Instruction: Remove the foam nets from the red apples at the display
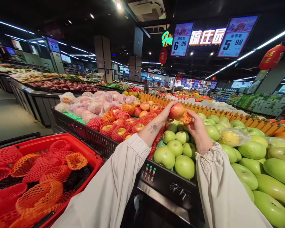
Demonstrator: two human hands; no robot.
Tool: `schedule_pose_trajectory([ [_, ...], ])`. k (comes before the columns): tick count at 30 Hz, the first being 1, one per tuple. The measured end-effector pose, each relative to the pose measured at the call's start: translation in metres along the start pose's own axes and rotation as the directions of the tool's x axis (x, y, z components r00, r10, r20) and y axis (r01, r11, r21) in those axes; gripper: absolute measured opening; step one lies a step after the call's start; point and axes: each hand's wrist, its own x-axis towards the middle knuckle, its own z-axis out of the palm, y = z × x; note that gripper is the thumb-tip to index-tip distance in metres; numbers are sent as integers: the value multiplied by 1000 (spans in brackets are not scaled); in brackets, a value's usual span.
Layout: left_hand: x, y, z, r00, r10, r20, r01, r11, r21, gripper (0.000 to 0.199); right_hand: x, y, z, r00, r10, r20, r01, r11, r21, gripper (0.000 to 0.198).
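My left hand (169,110) grips a red apple (177,111) above the display, its fingers mostly hidden behind the fruit. Right beside it, my right hand (196,124) pinches an orange foam net sleeve (186,117), which touches or nearly touches the apple's right side. Below both hands lie loose green apples (175,148). To the left of my left forearm are red apples in red and orange foam nets (120,133), with some bare red apples (137,111) behind them.
A red basket (95,164) of loose foam nets (41,164) stands at the lower left. Bagged fruit (92,104) fills the display's far left. Larger green fruit (273,191) lies at right, and an orange picket divider (218,122) runs behind. Price signs (182,39) hang overhead.
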Motion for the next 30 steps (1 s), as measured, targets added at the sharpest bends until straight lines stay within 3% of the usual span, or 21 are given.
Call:
schedule_pose_trajectory([
  [2, 4, 1, -3, 999, -26, -30, 24, 998, -63, 48, -1, -4, 1, 999, 32, -13, -30, 990, 137, 45],
  [7, 8, 0, -6, 999, -34, -3, 33, 986, -164, 51, -6, -12, 4, 1000, 20, -9, -17, 966, 259, 46],
  [11, 7, -1, -5, 1000, -10, -15, 7, 989, -150, 52, -10, -18, 4, 998, -49, -38, 60, 935, 351, 35],
  [14, 8, -1, -5, 999, -11, -49, 5, 993, -115, 50, -13, -21, 6, 998, -57, 9, 50, 925, 376, 33],
  [21, 5, 2, -4, 995, -24, -100, 6, 985, -175, 45, -16, -13, 15, 1000, 26, 17, -29, 986, 166, 50],
  [25, 7, 2, -4, 991, 2, -131, -26, 983, -183, 47, -10, -3, 13, 991, 132, -6, -132, 991, 0, 40],
  [30, 14, -2, -5, 981, 41, -187, -68, 988, -140, 47, -3, -2, 10, 981, 194, 4, -194, 981, -10, 49],
])
